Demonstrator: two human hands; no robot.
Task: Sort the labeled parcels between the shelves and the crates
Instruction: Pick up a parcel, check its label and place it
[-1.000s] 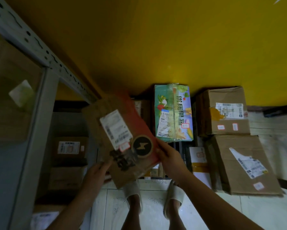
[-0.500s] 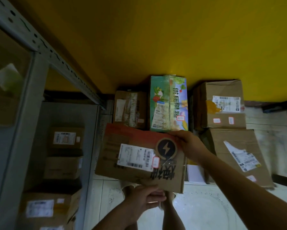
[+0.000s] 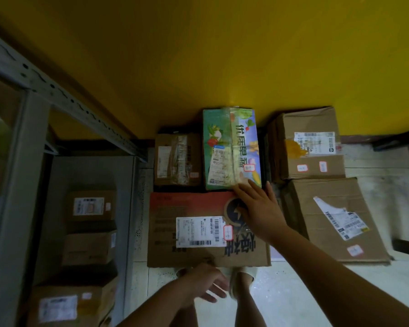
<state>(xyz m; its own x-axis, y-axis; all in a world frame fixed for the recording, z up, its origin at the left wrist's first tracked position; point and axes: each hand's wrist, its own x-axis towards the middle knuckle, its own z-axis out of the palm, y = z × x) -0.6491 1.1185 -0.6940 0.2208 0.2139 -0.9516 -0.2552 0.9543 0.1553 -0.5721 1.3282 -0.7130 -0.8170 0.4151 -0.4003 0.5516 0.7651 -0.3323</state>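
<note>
Right hand lies flat, fingers straight, on the red-topped parcel. Left hand hangs loose just off its near edge, holding nothing. I judge that parcel set down before the colourful box, beside the shelf; others likely remain unsorted.

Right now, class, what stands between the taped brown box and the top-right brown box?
The green box stands between the taped box and the top-right box, head view.
</note>
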